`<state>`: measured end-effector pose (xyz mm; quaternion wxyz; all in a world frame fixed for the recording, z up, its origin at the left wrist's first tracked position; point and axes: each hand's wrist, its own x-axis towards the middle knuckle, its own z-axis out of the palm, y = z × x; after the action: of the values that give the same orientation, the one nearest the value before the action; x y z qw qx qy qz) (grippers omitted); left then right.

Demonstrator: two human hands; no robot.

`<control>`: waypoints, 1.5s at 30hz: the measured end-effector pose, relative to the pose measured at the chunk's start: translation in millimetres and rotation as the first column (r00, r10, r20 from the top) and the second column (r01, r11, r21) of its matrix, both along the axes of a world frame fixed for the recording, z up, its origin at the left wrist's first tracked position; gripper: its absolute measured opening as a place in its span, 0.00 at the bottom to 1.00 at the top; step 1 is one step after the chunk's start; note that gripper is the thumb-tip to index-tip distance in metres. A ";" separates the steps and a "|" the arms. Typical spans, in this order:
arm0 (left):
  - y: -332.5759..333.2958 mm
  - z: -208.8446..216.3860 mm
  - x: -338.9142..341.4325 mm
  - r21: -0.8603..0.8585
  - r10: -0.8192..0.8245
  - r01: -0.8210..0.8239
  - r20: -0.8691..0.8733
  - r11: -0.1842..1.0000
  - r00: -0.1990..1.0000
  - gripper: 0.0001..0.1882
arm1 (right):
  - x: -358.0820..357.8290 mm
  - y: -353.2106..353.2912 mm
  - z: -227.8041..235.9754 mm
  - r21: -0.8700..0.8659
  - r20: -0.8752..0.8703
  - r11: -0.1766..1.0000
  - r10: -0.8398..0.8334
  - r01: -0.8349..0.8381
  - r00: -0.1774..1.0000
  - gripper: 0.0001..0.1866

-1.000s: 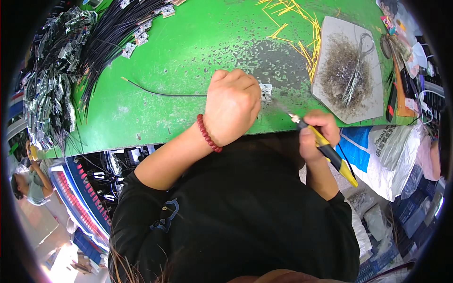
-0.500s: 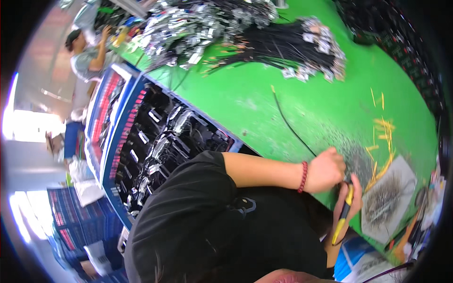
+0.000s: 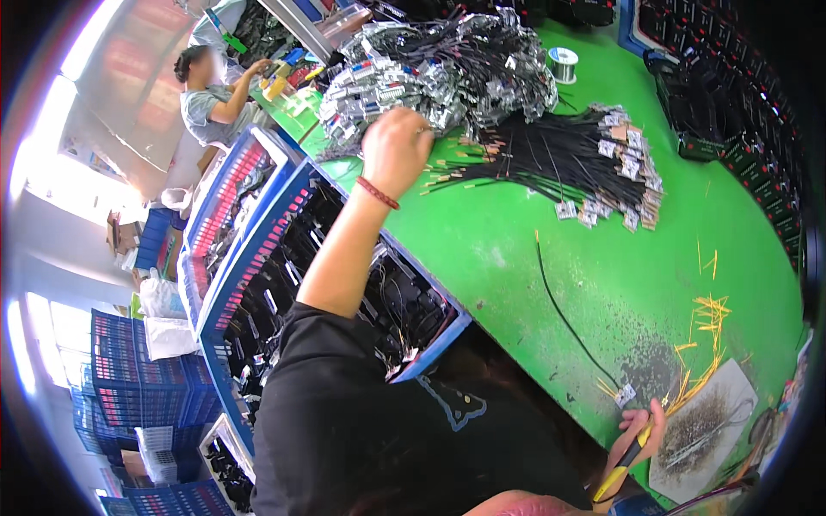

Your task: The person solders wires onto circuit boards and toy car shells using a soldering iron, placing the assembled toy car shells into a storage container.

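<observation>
My left hand [image 3: 396,146], fingers curled, is at the near edge of a heap of cables with silver connectors [image 3: 379,95]; whatever it grips is hidden beneath it. Down at the lower right, my right hand [image 3: 641,434] is closed around a tool with a yellow-and-black handle [image 3: 621,473]. A small shiny piece shows by its fingertips, too small to name. Just beyond those fingers, a single black cable [image 3: 572,331] lies on the green bench, with a small whitish end piece [image 3: 625,396] close to the hand.
Beside the heap lies a bundle of black cables [image 3: 551,163] with a solder spool [image 3: 564,64] behind. Thin yellow strips [image 3: 710,322] and a dirty grey pad [image 3: 705,430] are at right. Blue crates [image 3: 249,258] stand along the bench edge. A person [image 3: 211,99] works at far left.
My left hand has left the spot beside my right hand and reached far left to the connector heap. The right hand still holds the tool, now lower in view. The view has shifted.
</observation>
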<state>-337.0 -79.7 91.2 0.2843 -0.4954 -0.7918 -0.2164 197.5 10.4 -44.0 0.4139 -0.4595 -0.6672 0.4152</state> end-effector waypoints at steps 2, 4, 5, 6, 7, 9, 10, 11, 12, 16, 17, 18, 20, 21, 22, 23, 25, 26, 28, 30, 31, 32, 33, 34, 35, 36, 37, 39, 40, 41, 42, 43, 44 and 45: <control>-2.4 25.7 -41.6 0.008 0.092 -0.092 -0.195 0.996 0.977 0.14 | 1.4 -0.5 3.8 0.008 0.004 1.000 0.005 -0.005 1.000 0.17; -2.0 55.4 -73.1 0.041 0.165 -0.160 -0.172 0.986 0.971 0.20 | 1.3 -0.1 0.6 0.010 0.016 1.000 0.004 -0.004 1.000 0.16; -5.0 72.3 -89.5 0.035 0.127 -0.123 -0.128 0.992 0.984 0.19 | 0.9 0.6 -2.1 0.019 0.007 1.000 0.006 -0.006 1.000 0.16; 2.9 85.5 -99.3 0.061 0.191 -0.190 -0.003 0.980 0.982 0.18 | 2.4 -0.3 -6.2 0.034 0.026 0.999 -0.014 0.014 1.000 0.16; 3.9 100.2 -114.3 0.016 0.253 -0.255 0.091 0.967 0.963 0.18 | 1.0 -0.9 -5.4 0.044 0.042 0.999 -0.021 0.019 0.999 0.16; 12.5 106.0 -148.3 -0.186 0.380 -0.380 -0.039 0.906 0.924 0.19 | -1.3 -0.6 -1.3 0.056 0.024 0.998 0.002 -0.004 1.000 0.16; 19.6 103.4 -156.6 -0.381 0.470 -0.443 -0.024 0.812 0.882 0.20 | 0.2 -0.2 -3.0 0.046 0.034 0.999 -0.009 0.007 0.999 0.16; 20.1 92.9 -160.2 -0.465 0.424 -0.409 -0.078 0.785 0.902 0.21 | 0.7 -0.3 -3.9 0.035 0.044 0.999 -0.020 0.019 0.999 0.16; 29.0 90.3 -165.5 -0.553 0.409 -0.205 0.276 0.808 0.870 0.21 | 1.5 -0.8 -2.4 0.035 0.046 0.999 -0.027 0.025 0.999 0.16; 7.6 83.4 -175.1 -0.484 0.303 -0.167 0.217 0.859 0.928 0.21 | -1.1 -1.1 0.7 0.023 0.060 1.000 0.006 -0.008 0.998 0.16; 3.5 77.7 -171.2 -0.414 0.296 -0.173 0.255 0.894 0.920 0.22 | -1.3 -2.1 -1.6 0.048 0.042 0.999 -0.001 -0.001 0.999 0.16; 1.0 76.5 -161.9 -0.439 0.261 -0.172 0.149 0.882 0.954 0.23 | -1.3 -1.7 -2.5 0.072 0.022 0.997 -0.002 0.000 1.000 0.16; 3.9 80.1 -146.9 -0.480 0.265 -0.194 0.084 0.856 0.961 0.24 | -1.7 -0.6 -0.7 0.073 0.034 0.997 0.013 -0.015 0.999 0.16; 6.7 86.3 -133.6 -0.504 0.294 -0.249 0.009 0.827 0.956 0.22 | -1.0 -0.7 0.0 0.069 0.048 0.997 0.034 -0.037 0.998 0.16; 8.9 91.0 -124.3 -0.524 0.318 -0.305 -0.067 0.795 0.946 0.21 | -1.0 -0.4 0.5 0.068 0.047 0.997 0.030 -0.033 0.998 0.16; 10.5 90.0 -128.8 -0.598 0.316 -0.315 -0.106 0.738 0.943 0.20 | -1.9 0.1 0.7 0.064 0.042 0.997 0.031 -0.034 0.999 0.15; 8.4 94.5 -122.1 -0.575 0.322 -0.341 -0.139 0.744 0.937 0.18 | -3.3 -2.1 -0.2 0.049 0.031 0.998 0.031 -0.033 0.999 0.14; 5.3 91.4 -135.9 -0.489 0.353 -0.398 -0.186 0.776 0.917 0.15 | -3.2 0.1 -4.9 0.084 0.013 0.995 0.055 -0.056 0.998 0.14; -0.7 101.4 -131.9 -0.448 0.434 -0.466 -0.180 0.763 0.883 0.12 | -5.5 1.3 -3.9 0.091 -0.017 0.995 0.043 -0.041 0.999 0.14; -10.4 108.4 -135.3 -0.376 0.447 -0.480 -0.176 0.793 0.877 0.13 | -6.5 2.0 -3.2 0.054 -0.040 0.998 0.027 -0.025 0.999 0.14; -14.9 113.1 -131.2 -0.265 0.455 -0.476 -0.138 0.839 0.880 0.13 | -7.3 3.4 -2.1 0.063 -0.052 0.997 0.036 -0.033 0.998 0.14; -21.0 124.4 -127.7 -0.130 0.459 -0.468 -0.090 0.874 0.884 0.12 | -7.3 4.3 -1.1 0.075 -0.068 0.996 0.047 -0.042 0.997 0.14; -29.4 137.8 -124.5 -0.014 0.383 -0.391 -0.174 0.920 0.907 0.11 | -4.6 5.5 -0.6 0.087 -0.064 0.994 0.066 -0.060 0.996 0.15; -26.8 150.2 -102.7 0.103 0.256 -0.236 -0.287 0.966 0.923 0.09 | -2.2 3.5 -0.2 0.092 -0.065 0.995 0.054 -0.048 0.996 0.15; -25.4 165.3 -79.0 0.121 0.140 -0.115 -0.226 0.986 0.964 0.08 | -1.5 2.5 1.6 0.099 -0.126 0.995 0.030 -0.017 0.992 0.16; -13.7 176.1 -30.9 0.164 0.065 -0.051 -0.082 0.985 0.995 0.09 | 2.7 -1.0 4.7 0.098 -0.173 0.995 -0.011 0.029 0.985 0.16; -3.5 185.6 16.8 0.119 -0.085 0.084 0.002 0.989 0.996 0.09 | 8.9 -3.1 12.0 0.041 -0.169 0.998 -0.035 0.043 0.985 0.15; 3.6 196.1 83.2 0.063 -0.353 0.348 0.155 0.936 0.923 0.09 | 11.0 -0.9 32.5 -0.002 -0.278 1.000 -0.018 0.018 0.960 0.12; 10.8 190.1 104.0 0.111 -0.438 0.430 0.383 0.896 0.813 0.09 | 4.6 2.6 56.3 0.131 -0.315 0.991 0.080 -0.040 0.946 0.08; 18.1 185.8 135.1 0.116 -0.502 0.496 0.358 0.861 0.788 0.09 | 0.6 8.8 73.9 0.211 -0.318 0.976 0.123 -0.056 0.940 0.08; 28.7 176.2 159.5 0.121 -0.544 0.544 0.388 0.831 0.744 0.10 | -3.4 14.2 91.2 0.294 -0.304 0.953 0.160 -0.067 0.939 0.07; 35.9 169.8 180.8 0.047 -0.569 0.594 0.353 0.803 0.742 0.10 | -10.4 15.3 114.0 0.324 -0.344 0.944 0.182 -0.065 0.921 0.09; 42.1 160.3 199.6 0.004 -0.597 0.668 0.453 0.744 0.662 0.09 | -20.0 16.4 132.1 0.351 -0.379 0.935 0.201 -0.061 0.903 0.11; 48.6 150.4 219.4 0.024 -0.655 0.736 0.477 0.676 0.586 0.10 | -31.5 24.3 139.1 0.417 -0.430 0.906 0.265 -0.070 0.863 0.16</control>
<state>-117.5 -31.1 241.7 -0.0589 -0.7251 -0.5916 -0.3476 166.0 34.8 95.1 0.6093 -0.1908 -0.6512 0.4101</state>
